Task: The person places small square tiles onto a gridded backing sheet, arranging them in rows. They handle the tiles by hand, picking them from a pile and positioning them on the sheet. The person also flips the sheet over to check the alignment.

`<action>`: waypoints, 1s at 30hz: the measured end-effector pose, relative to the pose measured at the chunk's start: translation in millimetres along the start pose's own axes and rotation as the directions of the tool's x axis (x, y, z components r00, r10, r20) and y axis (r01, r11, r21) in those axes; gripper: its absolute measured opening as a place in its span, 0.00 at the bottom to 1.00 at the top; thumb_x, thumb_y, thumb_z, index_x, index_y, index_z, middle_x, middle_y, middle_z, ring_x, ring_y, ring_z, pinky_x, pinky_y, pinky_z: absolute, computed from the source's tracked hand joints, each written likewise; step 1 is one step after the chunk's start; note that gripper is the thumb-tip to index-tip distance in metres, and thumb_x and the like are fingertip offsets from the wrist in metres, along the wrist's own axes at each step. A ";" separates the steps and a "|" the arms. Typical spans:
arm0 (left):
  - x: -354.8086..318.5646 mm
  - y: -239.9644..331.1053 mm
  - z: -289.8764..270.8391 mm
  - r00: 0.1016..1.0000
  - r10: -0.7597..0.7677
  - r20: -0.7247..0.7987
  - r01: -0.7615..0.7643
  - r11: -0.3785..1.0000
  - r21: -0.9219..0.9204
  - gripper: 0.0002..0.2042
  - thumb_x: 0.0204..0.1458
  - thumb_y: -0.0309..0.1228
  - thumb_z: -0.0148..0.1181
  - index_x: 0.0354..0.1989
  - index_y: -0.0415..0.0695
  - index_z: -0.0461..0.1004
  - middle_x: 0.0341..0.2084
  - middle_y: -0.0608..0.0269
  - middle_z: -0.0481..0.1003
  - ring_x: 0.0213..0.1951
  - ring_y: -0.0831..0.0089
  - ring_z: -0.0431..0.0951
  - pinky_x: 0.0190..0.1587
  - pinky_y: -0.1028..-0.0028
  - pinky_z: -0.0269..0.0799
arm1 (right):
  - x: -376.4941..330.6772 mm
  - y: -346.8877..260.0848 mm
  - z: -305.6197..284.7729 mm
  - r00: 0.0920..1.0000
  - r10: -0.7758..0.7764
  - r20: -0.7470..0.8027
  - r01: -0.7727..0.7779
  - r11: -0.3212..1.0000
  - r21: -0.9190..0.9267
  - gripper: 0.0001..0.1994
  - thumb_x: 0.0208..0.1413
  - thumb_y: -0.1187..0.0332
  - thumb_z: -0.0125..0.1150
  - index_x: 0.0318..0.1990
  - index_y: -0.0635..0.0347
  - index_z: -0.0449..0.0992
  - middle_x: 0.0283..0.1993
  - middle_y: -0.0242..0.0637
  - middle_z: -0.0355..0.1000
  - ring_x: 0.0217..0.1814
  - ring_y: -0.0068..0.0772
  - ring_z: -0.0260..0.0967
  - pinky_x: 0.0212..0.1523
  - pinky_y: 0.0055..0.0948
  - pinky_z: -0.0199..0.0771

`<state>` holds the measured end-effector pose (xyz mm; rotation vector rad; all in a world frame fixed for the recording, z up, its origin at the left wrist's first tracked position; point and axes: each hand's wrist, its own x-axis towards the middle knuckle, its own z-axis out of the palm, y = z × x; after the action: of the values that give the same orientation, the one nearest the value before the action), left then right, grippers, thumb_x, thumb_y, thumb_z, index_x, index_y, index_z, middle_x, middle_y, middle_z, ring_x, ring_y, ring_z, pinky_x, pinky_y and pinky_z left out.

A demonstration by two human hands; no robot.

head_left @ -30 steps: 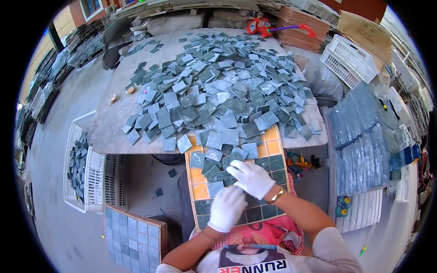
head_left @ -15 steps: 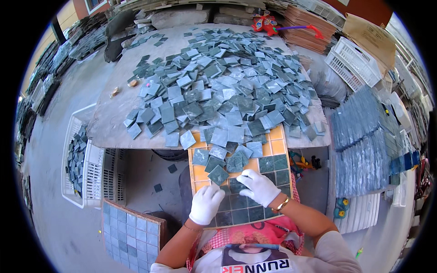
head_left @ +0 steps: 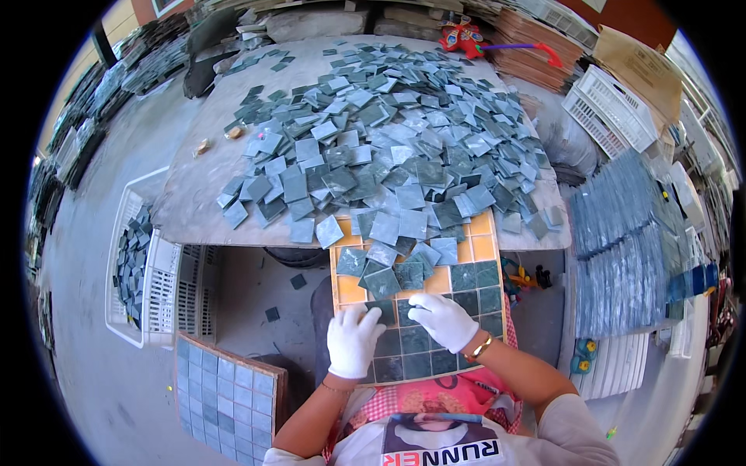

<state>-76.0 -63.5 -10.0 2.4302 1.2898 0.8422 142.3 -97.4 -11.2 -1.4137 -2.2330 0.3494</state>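
Observation:
A yellow gridded tray [head_left: 352,290] leans from the tabletop edge toward my lap. Dark green square tiles [head_left: 414,340] fill its lower rows and right side. Several loose tiles [head_left: 381,283] lie across its upper middle. My left hand [head_left: 353,343], in a white glove, rests at the tray's left side with curled fingers, their tips by a dark tile [head_left: 381,312]. My right hand [head_left: 444,323], gloved too, bends its fingers together over the tiled rows, thumb and fingertips close to a neighbouring tile. Whether either hand pinches a tile is hidden.
A large heap of loose tiles [head_left: 404,155] spreads over the table [head_left: 194,182]. A white crate [head_left: 159,299] with tiles stands left, above a tiled panel [head_left: 225,400]. Stacked tile sheets [head_left: 618,260] rise at the right. A red toy [head_left: 460,39] lies at the back.
The whole view has shifted slightly. On the tray, a loose tile above my hands sits a little farther up, and a dark tile shows more fully between my hands.

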 end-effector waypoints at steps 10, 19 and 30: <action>8.7 -1.0 -4.7 0.992 -0.044 0.116 0.053 0.995 -0.079 0.21 0.41 0.28 0.64 0.47 0.40 0.72 0.43 0.54 0.70 0.44 0.54 0.71 0.48 0.62 0.68 | 69.4 -14.4 -10.5 0.996 0.085 -0.024 -0.088 0.972 -0.220 0.27 0.41 0.66 0.68 0.52 0.55 0.66 0.48 0.37 0.65 0.43 0.38 0.69 0.42 0.34 0.73; 8.8 -11.0 -6.7 0.973 0.097 0.207 -0.070 0.988 -0.137 0.27 0.39 0.25 0.64 0.53 0.40 0.69 0.46 0.54 0.68 0.45 0.54 0.70 0.50 0.64 0.67 | 51.2 -5.1 -26.9 0.932 0.255 -0.259 -0.278 0.959 -0.053 0.30 0.39 0.67 0.66 0.54 0.60 0.66 0.51 0.46 0.67 0.51 0.48 0.69 0.50 0.37 0.73; -11.4 18.9 -25.0 0.914 0.192 0.357 -0.187 0.981 -0.048 0.20 0.43 0.24 0.54 0.49 0.37 0.70 0.51 0.53 0.66 0.52 0.54 0.68 0.48 0.62 0.70 | 67.0 -43.9 -12.8 0.985 0.155 -0.070 -0.145 0.981 0.132 0.30 0.44 0.64 0.65 0.57 0.60 0.65 0.53 0.50 0.65 0.51 0.50 0.68 0.51 0.39 0.72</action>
<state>-83.5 -84.5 14.7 2.5735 0.9225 0.4112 90.7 -56.8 36.4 -1.5047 -2.0090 0.4672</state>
